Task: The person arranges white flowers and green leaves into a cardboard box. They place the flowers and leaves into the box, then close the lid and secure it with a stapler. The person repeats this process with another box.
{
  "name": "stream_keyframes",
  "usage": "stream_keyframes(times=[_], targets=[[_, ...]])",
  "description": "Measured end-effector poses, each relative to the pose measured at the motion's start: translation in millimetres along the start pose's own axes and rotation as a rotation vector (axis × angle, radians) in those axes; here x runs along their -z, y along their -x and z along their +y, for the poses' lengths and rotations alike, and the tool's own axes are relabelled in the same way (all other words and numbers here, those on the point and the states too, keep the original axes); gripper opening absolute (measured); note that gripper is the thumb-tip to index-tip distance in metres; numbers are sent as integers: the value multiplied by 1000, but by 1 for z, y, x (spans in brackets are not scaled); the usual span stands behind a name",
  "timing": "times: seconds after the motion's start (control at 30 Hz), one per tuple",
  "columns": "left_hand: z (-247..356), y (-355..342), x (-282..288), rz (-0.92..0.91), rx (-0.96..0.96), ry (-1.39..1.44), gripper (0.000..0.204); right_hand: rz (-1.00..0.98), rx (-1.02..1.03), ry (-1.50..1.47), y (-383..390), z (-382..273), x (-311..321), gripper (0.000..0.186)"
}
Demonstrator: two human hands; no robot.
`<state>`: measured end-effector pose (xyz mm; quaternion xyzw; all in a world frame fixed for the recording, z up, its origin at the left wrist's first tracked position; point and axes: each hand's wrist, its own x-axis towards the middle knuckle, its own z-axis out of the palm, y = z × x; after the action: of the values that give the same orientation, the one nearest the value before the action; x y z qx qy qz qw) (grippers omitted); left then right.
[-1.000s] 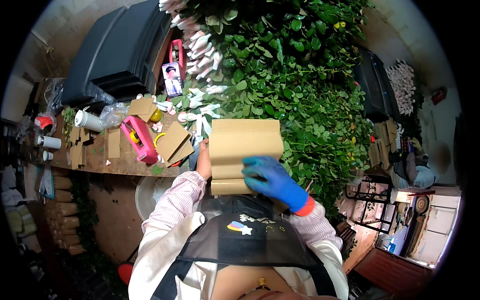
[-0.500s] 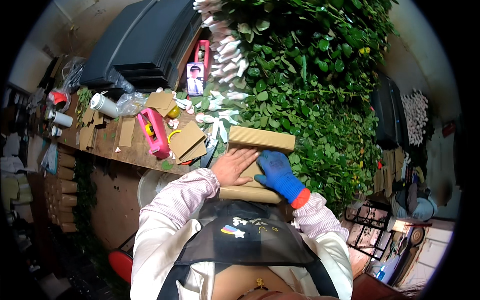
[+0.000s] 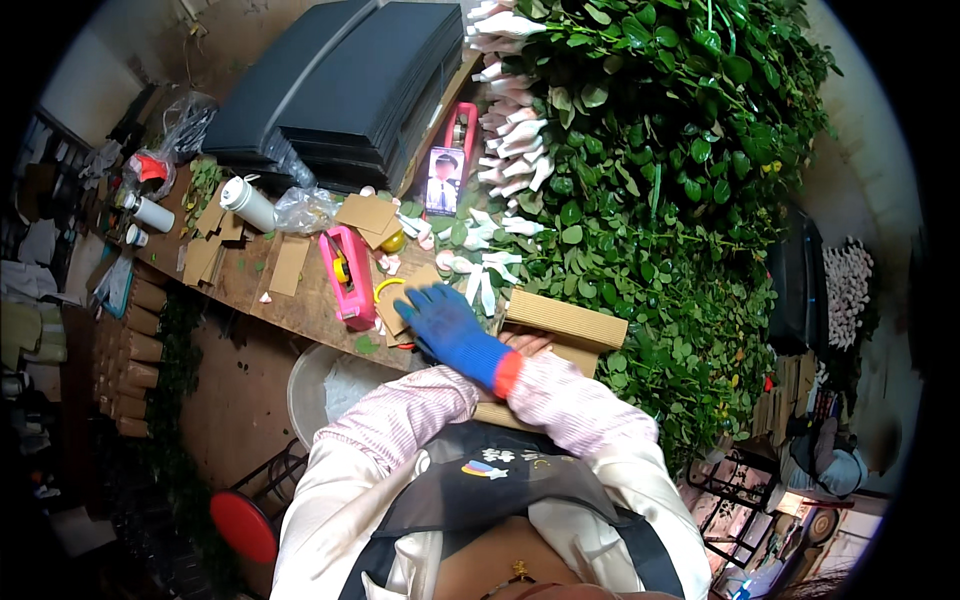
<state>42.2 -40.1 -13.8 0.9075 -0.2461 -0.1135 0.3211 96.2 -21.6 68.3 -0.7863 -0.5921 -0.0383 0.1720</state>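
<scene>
My right hand point(image 3: 445, 330), in a blue glove, reaches left across my left arm, fingers spread over loose cardboard squares point(image 3: 425, 275). My bare left hand point(image 3: 525, 340), partly hidden by the right arm, lies with extended fingers on a folded corrugated cardboard sheet point(image 3: 565, 315) at the table's front. Left of the gloved hand are a pink tape dispenser point(image 3: 352, 295) and a yellow curved item point(image 3: 385, 284). White net-wrapped flower heads point(image 3: 515, 150) lie beyond my hands, and leafy stems point(image 3: 660, 250) fill the right side.
Dark stacked boards point(image 3: 350, 90), a phone point(image 3: 443, 185), white flask point(image 3: 247, 205) and plastic bag point(image 3: 305, 210) occupy the wooden table point(image 3: 300, 325). Below are a bucket point(image 3: 300, 390) and red stool point(image 3: 240, 525). Another person point(image 3: 835, 465) is at far right.
My gloved right hand has moved off the folded sheet, leftward over my left arm to the cardboard squares. My left hand came onto the sheet. The view has shifted, scenery appearing further right.
</scene>
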Motion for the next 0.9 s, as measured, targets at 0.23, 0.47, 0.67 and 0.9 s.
stream_keyframes(times=[0.23, 0.47, 0.67, 0.9], targets=[[-4, -2, -15, 110, -55, -85, 63, -177, 13, 263, -21, 15, -88, 19], [0, 10, -3, 206, -115, -261, 64, 7, -26, 25, 5, 3, 33, 22], [6, 18, 23, 143, -202, -138, 74, 45, -898, -1080, 163, -8, 116, 39], [-3, 26, 29, 214, -268, -229, 50, -438, -1222, -751, 205, 33, 92, 52]])
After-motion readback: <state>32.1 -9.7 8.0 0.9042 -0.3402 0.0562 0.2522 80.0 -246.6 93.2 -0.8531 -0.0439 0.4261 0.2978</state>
